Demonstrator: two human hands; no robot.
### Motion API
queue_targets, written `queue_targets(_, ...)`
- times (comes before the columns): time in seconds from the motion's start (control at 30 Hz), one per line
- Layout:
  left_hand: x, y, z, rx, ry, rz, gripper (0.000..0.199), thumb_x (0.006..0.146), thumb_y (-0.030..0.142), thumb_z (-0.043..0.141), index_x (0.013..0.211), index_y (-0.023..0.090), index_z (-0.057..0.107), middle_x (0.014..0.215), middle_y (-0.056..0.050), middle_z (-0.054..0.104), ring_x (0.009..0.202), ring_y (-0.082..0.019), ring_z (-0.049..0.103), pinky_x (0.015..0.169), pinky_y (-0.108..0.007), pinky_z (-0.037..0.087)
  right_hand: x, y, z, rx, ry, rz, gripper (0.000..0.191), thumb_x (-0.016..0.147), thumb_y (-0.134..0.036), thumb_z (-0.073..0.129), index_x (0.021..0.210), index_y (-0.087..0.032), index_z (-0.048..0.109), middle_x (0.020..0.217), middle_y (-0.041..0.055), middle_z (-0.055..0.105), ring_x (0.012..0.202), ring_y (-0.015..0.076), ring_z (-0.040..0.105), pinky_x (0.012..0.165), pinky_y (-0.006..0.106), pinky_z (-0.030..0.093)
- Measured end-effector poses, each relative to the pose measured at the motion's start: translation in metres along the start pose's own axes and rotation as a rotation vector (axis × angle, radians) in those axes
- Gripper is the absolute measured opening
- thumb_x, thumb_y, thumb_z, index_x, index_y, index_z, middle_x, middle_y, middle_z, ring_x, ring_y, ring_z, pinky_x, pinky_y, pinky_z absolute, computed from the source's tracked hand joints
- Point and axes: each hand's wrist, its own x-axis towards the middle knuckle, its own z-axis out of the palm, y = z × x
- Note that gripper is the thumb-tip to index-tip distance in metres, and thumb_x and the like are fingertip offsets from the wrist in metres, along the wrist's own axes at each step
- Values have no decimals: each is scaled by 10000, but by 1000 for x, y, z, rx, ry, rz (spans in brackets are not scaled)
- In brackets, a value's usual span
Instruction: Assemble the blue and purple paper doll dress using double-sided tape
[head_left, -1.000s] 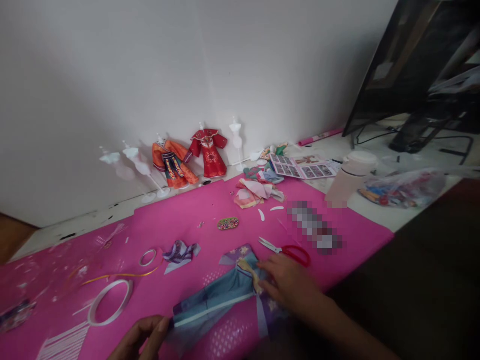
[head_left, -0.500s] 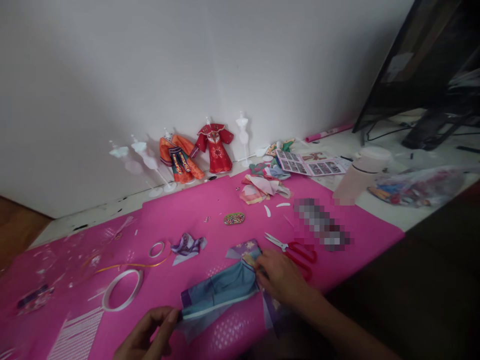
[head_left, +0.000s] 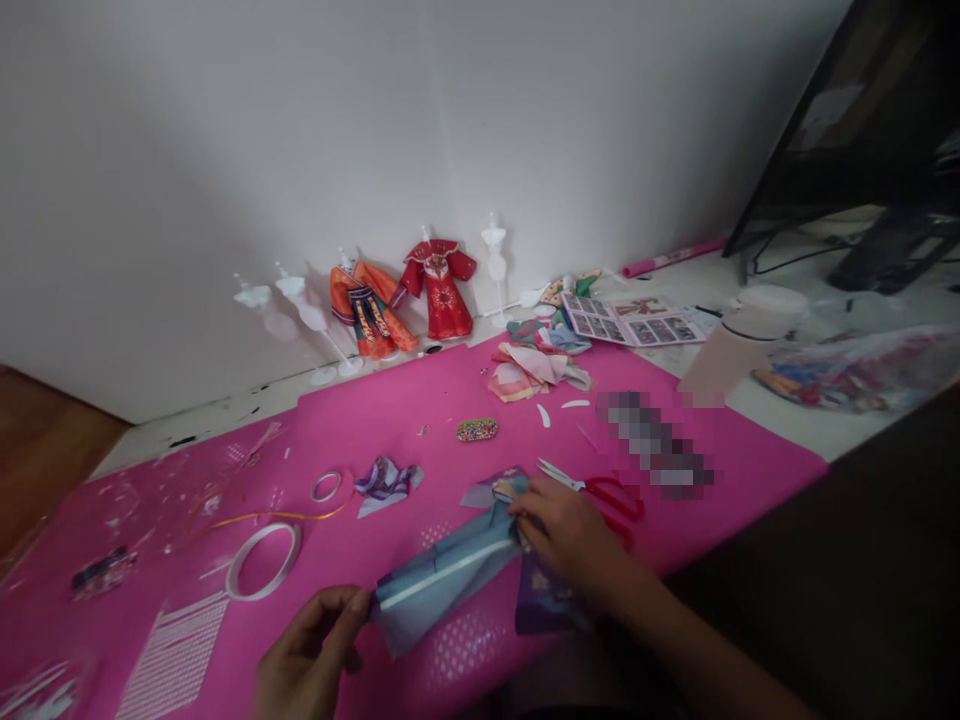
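A small blue doll garment (head_left: 442, 580) with purple parts is stretched between my two hands above the pink mat. Along its length runs a narrow white strip (head_left: 450, 574), and sheer bluish fabric hangs beneath it. My left hand (head_left: 319, 640) pinches the garment's left end between thumb and fingertips. At the other end, the fingers of my right hand (head_left: 562, 525) are closed on the bunched cloth. Purple patterned fabric (head_left: 540, 595) hangs below my right wrist. Red-handled scissors (head_left: 600, 490) lie just beyond my right hand, their blades slightly apart.
On the pink mat (head_left: 360, 410) lie a tape roll (head_left: 262, 562), a smaller roll (head_left: 325, 487), a purple scrap (head_left: 386, 482), white strips (head_left: 176, 655) and a beaded oval (head_left: 477, 430). Dressed doll stands (head_left: 439, 285) line the wall. A bottle (head_left: 739, 345) stands right.
The garment has rolled between my hands: the white strip moved from its lower edge up to the middle, and the left purple edge folded under. The whole view shifted slightly.
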Motion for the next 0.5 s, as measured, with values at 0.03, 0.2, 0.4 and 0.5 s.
queue_targets(0.03, 0, 2, 3, -17, -1, 3, 406, 653, 606, 691, 732, 208, 664, 699, 7, 657, 531, -165, 548, 564, -288, 469, 0, 2, -4, 8, 10, 8, 193, 854, -94, 545, 928, -194, 692, 873, 51, 631, 809, 194, 600, 716, 299, 465)
queue_targets(0.2, 11, 2, 19, -132, -46, 2, 399, 652, 569, 712, 729, 181, 661, 664, 6, 626, 526, -150, 528, 508, -265, 450, 2, 11, -16, 33, 18, 50, 243, 906, -132, 488, 1016, -205, 693, 894, 52, 620, 819, 188, 609, 725, 301, 480)
queue_targets(0.4, 23, -8, 40, -244, -136, -43, 370, 643, 519, 735, 725, 164, 672, 646, -4, 616, 598, -158, 555, 488, -229, 430, 1, 26, -12, -4, -28, 112, 271, 915, -151, 459, 1016, -195, 707, 856, 56, 609, 790, 201, 613, 689, 305, 460)
queue_targets(0.5, 23, -8, 46, -263, -140, -66, 357, 631, 500, 732, 721, 161, 665, 616, 13, 593, 544, -133, 523, 472, -222, 421, -1, 31, -13, -9, -54, 125, 280, 919, -159, 441, 1017, -187, 702, 869, 65, 617, 797, 210, 622, 687, 313, 451)
